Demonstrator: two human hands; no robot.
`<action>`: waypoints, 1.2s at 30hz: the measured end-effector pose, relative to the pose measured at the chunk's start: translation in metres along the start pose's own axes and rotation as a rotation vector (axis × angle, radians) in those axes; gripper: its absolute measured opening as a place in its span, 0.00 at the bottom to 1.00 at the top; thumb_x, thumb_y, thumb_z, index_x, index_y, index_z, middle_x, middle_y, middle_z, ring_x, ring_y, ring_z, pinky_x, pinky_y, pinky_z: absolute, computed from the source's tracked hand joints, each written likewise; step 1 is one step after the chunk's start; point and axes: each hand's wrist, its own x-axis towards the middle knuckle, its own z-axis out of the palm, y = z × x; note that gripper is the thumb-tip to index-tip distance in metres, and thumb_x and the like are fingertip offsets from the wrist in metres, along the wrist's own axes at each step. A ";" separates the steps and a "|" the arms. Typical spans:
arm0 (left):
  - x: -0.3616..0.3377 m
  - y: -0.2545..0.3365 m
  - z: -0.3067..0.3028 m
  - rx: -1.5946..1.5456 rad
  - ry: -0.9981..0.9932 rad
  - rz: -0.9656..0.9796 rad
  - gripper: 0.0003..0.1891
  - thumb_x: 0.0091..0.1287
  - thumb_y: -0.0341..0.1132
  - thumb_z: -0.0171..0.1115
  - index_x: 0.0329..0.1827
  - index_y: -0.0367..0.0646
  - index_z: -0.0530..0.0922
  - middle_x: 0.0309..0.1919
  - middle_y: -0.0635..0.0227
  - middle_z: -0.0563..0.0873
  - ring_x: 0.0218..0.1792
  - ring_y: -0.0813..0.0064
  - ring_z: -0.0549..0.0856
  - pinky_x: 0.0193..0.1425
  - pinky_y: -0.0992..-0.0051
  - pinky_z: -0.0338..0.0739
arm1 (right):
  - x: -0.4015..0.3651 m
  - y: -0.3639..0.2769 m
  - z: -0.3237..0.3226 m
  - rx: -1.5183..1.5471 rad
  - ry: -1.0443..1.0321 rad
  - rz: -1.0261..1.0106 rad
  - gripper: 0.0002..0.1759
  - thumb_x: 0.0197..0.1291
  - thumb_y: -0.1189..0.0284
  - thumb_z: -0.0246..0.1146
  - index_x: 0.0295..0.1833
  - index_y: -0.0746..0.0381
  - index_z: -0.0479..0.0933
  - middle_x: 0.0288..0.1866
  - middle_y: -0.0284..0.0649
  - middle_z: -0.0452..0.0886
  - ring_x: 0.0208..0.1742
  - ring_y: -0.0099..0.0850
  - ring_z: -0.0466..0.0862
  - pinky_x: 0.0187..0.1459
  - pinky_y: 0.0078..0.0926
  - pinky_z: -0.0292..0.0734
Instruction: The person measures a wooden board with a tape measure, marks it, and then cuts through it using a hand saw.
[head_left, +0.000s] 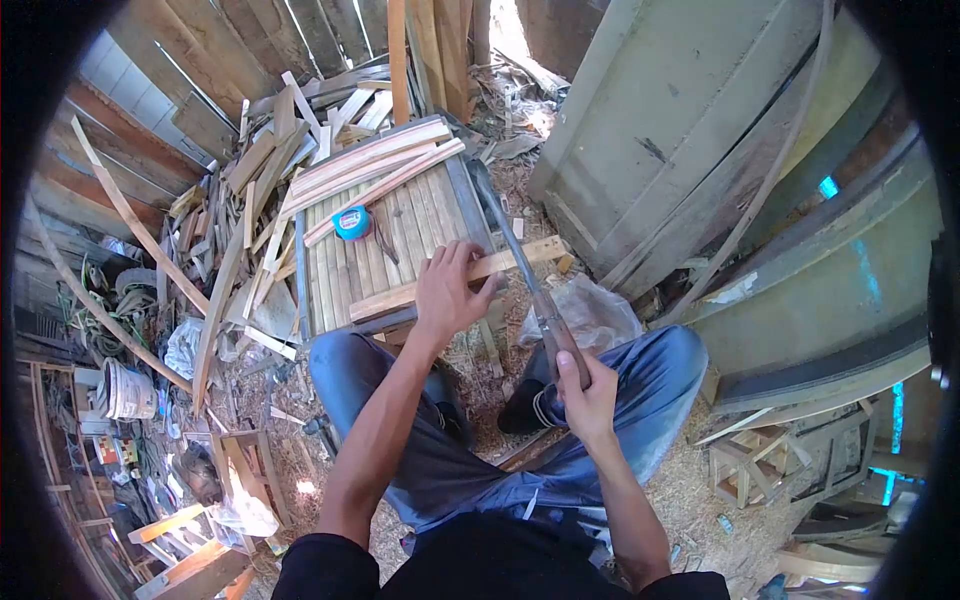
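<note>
Where offcuts and split laths lie in a scrap heap point(240, 200) just left of the slatted bench point(400, 240), a white bucket point(128, 390) stands farther left of the bench and nearer the person, among coils and clutter. On the bench's top, toward its far left part, sits a blue tape measure point(351, 222), and behind it a bundle of loose slats point(370, 165) lies slantwise across the bench's far edge.

Along the bench's near edge runs a wooden strip point(515, 258), its right end jutting past the bench's right corner. The left hand point(450, 290) lies palm down on this strip at the bench's near right corner, its fingers curled over the strip's far edge and its thumb stretched along the strip toward the right, clamping the wood to the bench.

Just right of the bench a long blade point(505, 235) slants from the bench's far right corner down toward the person, crossing the strip's jutting end and touching it. The right hand point(588, 392), below and right of the bench over the person's right knee, is closed in a fist around the blade's handle.

A crumpled plastic bag point(600, 310) lies on the sawdust right of the bench, beside the blade. Beyond it, well right of the bench, lean green wooden panels point(690, 130), and a small wooden crate point(750, 465) sits low on the ground.
</note>
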 end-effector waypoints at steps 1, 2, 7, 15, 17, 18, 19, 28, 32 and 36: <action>0.000 -0.001 0.000 0.015 -0.009 -0.001 0.19 0.60 0.47 0.69 0.45 0.43 0.79 0.40 0.65 0.81 0.47 0.60 0.81 0.51 0.60 0.71 | -0.001 -0.001 -0.001 -0.005 0.005 -0.013 0.19 0.71 0.62 0.61 0.29 0.65 0.76 0.18 0.28 0.72 0.18 0.15 0.69 0.21 0.19 0.63; 0.000 -0.002 0.001 0.017 -0.009 0.001 0.19 0.60 0.47 0.69 0.45 0.43 0.79 0.40 0.65 0.81 0.47 0.60 0.81 0.51 0.60 0.71 | -0.002 -0.006 -0.002 -0.002 0.006 -0.015 0.19 0.71 0.62 0.61 0.29 0.65 0.76 0.18 0.28 0.72 0.18 0.15 0.69 0.21 0.19 0.63; 0.001 -0.004 0.001 -0.096 0.075 0.073 0.16 0.55 0.37 0.72 0.44 0.44 0.79 0.39 0.65 0.80 0.43 0.60 0.82 0.49 0.61 0.71 | -0.007 -0.034 -0.012 -0.078 0.014 -0.182 0.18 0.66 0.64 0.65 0.29 0.65 0.73 0.14 0.35 0.68 0.15 0.22 0.69 0.21 0.28 0.63; 0.001 -0.001 0.008 -0.122 0.114 0.078 0.18 0.49 0.28 0.74 0.43 0.47 0.78 0.38 0.67 0.78 0.44 0.63 0.81 0.44 0.64 0.69 | -0.014 -0.030 -0.017 -0.068 0.024 -0.165 0.17 0.66 0.65 0.65 0.28 0.65 0.73 0.14 0.38 0.68 0.15 0.25 0.69 0.21 0.28 0.63; 0.000 -0.004 0.007 -0.121 0.134 0.092 0.18 0.49 0.28 0.74 0.43 0.47 0.79 0.38 0.67 0.78 0.44 0.63 0.80 0.44 0.64 0.69 | -0.015 -0.029 -0.015 -0.051 0.021 -0.154 0.17 0.66 0.65 0.65 0.28 0.65 0.73 0.14 0.37 0.68 0.15 0.25 0.69 0.21 0.28 0.63; 0.000 -0.005 0.007 -0.123 0.146 0.121 0.19 0.49 0.29 0.74 0.44 0.47 0.79 0.40 0.67 0.79 0.45 0.62 0.80 0.46 0.63 0.70 | -0.015 -0.026 -0.015 -0.064 0.024 -0.144 0.17 0.66 0.65 0.65 0.29 0.65 0.73 0.14 0.37 0.69 0.15 0.25 0.70 0.21 0.28 0.63; 0.000 -0.006 0.008 -0.125 0.159 0.150 0.19 0.49 0.29 0.74 0.45 0.46 0.79 0.41 0.66 0.79 0.45 0.62 0.80 0.47 0.63 0.71 | -0.015 -0.025 -0.014 -0.077 0.027 -0.133 0.17 0.66 0.65 0.65 0.29 0.65 0.73 0.14 0.36 0.69 0.15 0.24 0.70 0.21 0.28 0.64; 0.005 -0.006 0.018 -0.118 0.111 0.121 0.16 0.55 0.40 0.71 0.44 0.41 0.84 0.42 0.65 0.83 0.46 0.60 0.80 0.52 0.64 0.75 | -0.019 -0.030 -0.007 -0.116 0.034 -0.133 0.17 0.66 0.65 0.65 0.30 0.65 0.74 0.15 0.42 0.66 0.15 0.28 0.67 0.22 0.30 0.65; 0.004 -0.004 0.018 -0.134 0.125 0.113 0.17 0.56 0.40 0.72 0.44 0.40 0.84 0.41 0.64 0.82 0.45 0.59 0.80 0.50 0.63 0.75 | -0.020 -0.034 -0.005 -0.165 0.002 -0.117 0.13 0.68 0.67 0.63 0.40 0.68 0.80 0.16 0.30 0.71 0.19 0.16 0.70 0.22 0.21 0.65; 0.000 0.000 0.014 -0.141 0.104 0.045 0.18 0.56 0.42 0.73 0.45 0.40 0.84 0.36 0.62 0.79 0.41 0.58 0.78 0.48 0.61 0.73 | -0.026 -0.043 -0.003 -0.163 0.026 -0.112 0.17 0.66 0.64 0.65 0.30 0.65 0.73 0.16 0.44 0.67 0.15 0.31 0.69 0.23 0.32 0.66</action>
